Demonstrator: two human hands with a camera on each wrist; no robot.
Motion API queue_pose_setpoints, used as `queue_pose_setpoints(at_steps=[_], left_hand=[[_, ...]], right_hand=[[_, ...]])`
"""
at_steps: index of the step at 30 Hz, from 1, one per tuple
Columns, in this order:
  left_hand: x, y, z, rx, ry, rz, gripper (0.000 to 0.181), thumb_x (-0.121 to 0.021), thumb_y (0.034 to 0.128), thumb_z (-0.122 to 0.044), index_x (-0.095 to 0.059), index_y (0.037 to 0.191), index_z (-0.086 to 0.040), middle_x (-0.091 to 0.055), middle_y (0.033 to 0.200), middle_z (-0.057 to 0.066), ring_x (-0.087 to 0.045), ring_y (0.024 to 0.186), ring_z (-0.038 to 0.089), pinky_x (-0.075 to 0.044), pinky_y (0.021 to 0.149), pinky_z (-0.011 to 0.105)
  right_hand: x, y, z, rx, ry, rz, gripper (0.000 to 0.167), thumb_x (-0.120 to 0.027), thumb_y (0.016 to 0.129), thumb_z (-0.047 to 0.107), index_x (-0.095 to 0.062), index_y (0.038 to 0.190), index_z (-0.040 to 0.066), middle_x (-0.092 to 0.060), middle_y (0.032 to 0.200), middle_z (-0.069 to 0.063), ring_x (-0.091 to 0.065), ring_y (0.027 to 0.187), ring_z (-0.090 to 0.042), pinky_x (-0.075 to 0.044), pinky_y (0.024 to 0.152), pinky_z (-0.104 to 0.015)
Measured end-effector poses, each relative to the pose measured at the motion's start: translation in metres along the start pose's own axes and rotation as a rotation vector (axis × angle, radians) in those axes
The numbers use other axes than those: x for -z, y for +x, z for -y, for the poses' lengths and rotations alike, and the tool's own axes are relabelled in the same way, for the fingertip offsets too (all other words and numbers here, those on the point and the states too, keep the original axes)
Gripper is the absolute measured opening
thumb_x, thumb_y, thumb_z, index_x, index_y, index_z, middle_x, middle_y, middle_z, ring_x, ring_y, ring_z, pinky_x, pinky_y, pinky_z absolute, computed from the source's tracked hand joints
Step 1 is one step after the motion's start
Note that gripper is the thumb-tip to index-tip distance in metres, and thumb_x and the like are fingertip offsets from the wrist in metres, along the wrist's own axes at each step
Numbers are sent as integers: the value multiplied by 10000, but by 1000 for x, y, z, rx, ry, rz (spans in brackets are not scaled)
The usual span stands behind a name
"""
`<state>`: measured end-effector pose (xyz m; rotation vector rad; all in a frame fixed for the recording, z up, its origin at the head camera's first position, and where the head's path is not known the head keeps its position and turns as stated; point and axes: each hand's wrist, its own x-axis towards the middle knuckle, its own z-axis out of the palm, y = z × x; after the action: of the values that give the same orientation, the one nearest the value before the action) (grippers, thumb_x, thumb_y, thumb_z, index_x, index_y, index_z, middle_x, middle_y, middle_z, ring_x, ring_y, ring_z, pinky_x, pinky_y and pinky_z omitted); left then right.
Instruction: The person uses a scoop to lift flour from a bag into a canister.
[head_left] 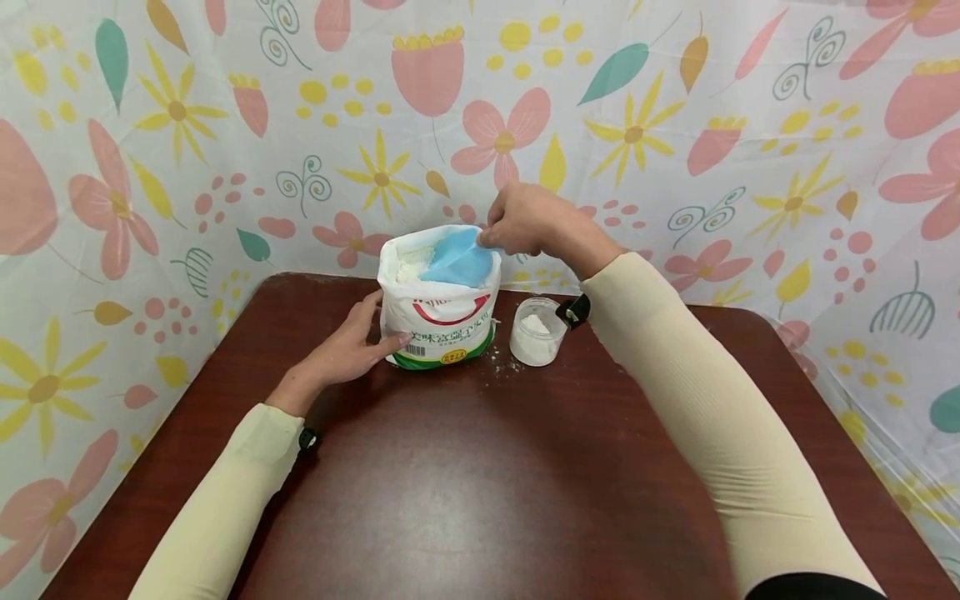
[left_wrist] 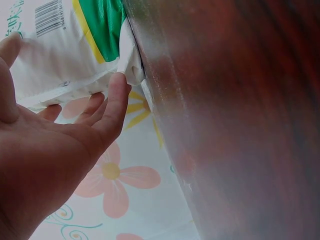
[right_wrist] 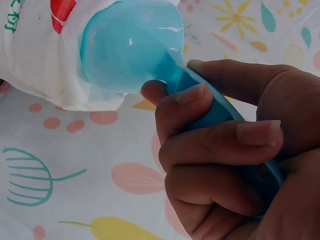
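Observation:
An upright white bag (head_left: 442, 312) of white powder stands with its top open. My left hand (head_left: 345, 350) spans its left side, thumb on the front; in the left wrist view the fingers of this hand (left_wrist: 55, 145) touch the bag's side (left_wrist: 55, 60), largely extended. My right hand (head_left: 528, 218) grips the handle of a blue scoop (head_left: 459, 258), whose bowl lies in the bag's mouth, tilted. The right wrist view shows the fingers of this hand (right_wrist: 220, 130) curled round the scoop's handle, with the bowl (right_wrist: 132, 45) against the bag's rim. What the bowl holds is hidden.
Right of the bag, a clear round jar (head_left: 537, 332) holding some white powder stands on the dark brown table (head_left: 480, 467). Spilled powder lies between bag and jar. A flowered cloth (head_left: 300, 108) hangs behind the table and along its sides.

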<state>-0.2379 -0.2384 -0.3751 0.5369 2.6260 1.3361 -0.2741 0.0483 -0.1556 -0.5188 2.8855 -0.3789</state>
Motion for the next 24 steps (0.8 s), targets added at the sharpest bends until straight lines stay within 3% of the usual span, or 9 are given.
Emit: queue_pose_setpoints(at_steps=[3,19,24], left_hand=[[-1,0,0,-2,-3,3,978,-718,1005,-485,-72,1703,-256,-227,1642,122,-253,1525,332,-311,1190,684],[-2,0,-2,-13,-5,2,965,-711,1018,-453,-68,1704,-241,-229,1640,131,-253,1522,333,-327,1181,682],[-1,0,-2,-13,-4,-2,962,-711,1018,-451,-71,1704,-234,-222,1646,130,-251,1522,333,-321,1184,686]], right_hand=[[-3,1,-1,-11,30,-6,287,-667,1018,247,-768,863,28,-449,580,35,-470,540,-154,-410,553,-294],[-18,3,-6,-47,99,-49,487,-666,1029,287,-512,595,127,-330,541,39,-396,540,-172,-334,533,-298],[-21,3,-6,-58,96,-58,445,-653,1039,304,-593,651,94,-348,549,38,-421,574,-178,-349,556,-305]])
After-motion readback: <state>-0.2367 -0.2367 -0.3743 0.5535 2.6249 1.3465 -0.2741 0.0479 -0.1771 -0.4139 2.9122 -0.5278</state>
